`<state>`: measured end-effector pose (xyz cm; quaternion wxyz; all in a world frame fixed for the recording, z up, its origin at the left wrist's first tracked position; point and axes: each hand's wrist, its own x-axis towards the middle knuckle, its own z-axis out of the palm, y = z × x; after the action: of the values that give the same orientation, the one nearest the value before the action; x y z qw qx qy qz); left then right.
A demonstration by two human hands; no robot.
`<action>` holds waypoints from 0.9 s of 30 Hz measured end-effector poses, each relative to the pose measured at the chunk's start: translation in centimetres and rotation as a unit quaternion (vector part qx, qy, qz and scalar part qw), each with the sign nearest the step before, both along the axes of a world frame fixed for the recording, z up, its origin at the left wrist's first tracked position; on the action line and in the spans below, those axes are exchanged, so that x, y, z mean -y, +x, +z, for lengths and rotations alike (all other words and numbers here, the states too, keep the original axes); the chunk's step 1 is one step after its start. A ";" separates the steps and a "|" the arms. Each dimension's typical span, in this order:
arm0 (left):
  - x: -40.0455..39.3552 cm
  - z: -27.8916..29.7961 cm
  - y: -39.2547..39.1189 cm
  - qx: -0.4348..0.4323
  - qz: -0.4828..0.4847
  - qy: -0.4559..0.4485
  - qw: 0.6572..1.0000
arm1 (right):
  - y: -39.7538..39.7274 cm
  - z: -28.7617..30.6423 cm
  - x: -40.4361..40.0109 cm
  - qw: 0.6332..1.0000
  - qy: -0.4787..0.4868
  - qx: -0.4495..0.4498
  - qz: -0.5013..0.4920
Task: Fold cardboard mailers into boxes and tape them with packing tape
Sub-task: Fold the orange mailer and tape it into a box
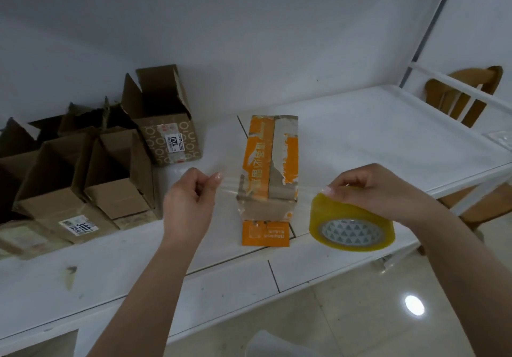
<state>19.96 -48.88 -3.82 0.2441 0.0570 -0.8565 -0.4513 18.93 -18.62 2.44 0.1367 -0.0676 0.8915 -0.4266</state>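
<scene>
The left hand [191, 193] pinches the free end of a clear tape strip [227, 186] while the right hand [368, 190] grips the yellow tape roll [352, 218], the strip stretched taut above the near end of the orange box [270, 162] standing on the white desk [360, 140]. If the tension slackens, the strip may well curl and stick to itself. Lowered askew, it probably misses the torn flap seam and wrinkles.
</scene>
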 end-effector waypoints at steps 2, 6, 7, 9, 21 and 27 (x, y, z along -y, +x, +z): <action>0.2 -0.1 -0.4 -0.011 0.000 -0.013 1.000 | -0.3 0.2 -0.4 1.000 -0.017 0.006 -0.014; -0.1 -1.1 -0.8 -0.003 0.002 -0.033 0.999 | -1.2 -1.1 -0.1 0.997 0.054 -0.024 -0.051; 0.0 -1.5 -0.9 -0.003 0.005 -0.036 0.999 | -1.3 -1.4 0.1 0.996 0.063 -0.025 -0.052; 0.2 -2.2 -1.1 -0.004 0.008 -0.041 0.999 | -1.8 -2.0 0.2 0.996 0.073 -0.022 -0.053; -1.3 -6.8 -2.7 0.116 -0.010 0.066 0.991 | -3.9 -6.7 1.2 0.978 0.204 -0.005 -0.052; -3.0 -7.5 -2.8 0.149 -0.026 0.109 0.983 | -4.3 -7.2 2.6 0.969 0.241 -0.019 -0.049</action>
<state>17.20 -45.86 -11.28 0.0949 0.1275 -0.8303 -0.5342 14.62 -21.24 -4.76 0.1105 0.0029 0.9727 -0.2042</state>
